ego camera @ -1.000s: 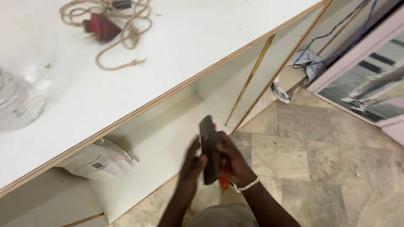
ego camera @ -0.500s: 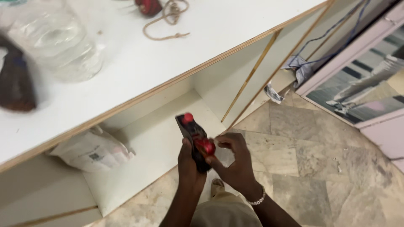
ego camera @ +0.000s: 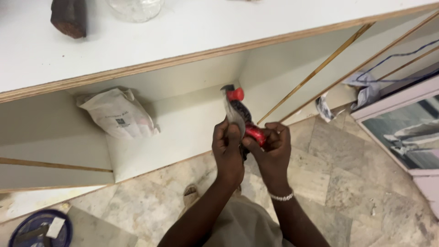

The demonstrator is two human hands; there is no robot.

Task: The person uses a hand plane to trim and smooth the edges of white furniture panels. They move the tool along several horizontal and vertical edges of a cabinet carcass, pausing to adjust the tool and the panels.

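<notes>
Both hands hold a small hand tool (ego camera: 238, 112) with a dark body, a red knob at its top and a red handle lower down. My left hand (ego camera: 228, 153) grips its body from the left, thumb up along a pale flat part. My right hand (ego camera: 270, 151), with a beaded bracelet at the wrist, wraps its fingers around the red handle. The tool stands roughly upright in front of the open white shelf (ego camera: 183, 123) under the counter.
A white counter (ego camera: 206, 27) with a plywood edge carries a clear plastic bottle (ego camera: 135, 7) and a dark brown object (ego camera: 68, 16). A white bag (ego camera: 118, 114) lies in the shelf. Crumpled paper (ego camera: 366, 89) lies at right. A blue round lid (ego camera: 39, 228) sits on the stone floor.
The view has dropped lower and the rope on the counter has left the frame. The tool has been turned in my hands so its red knob and handle show.
</notes>
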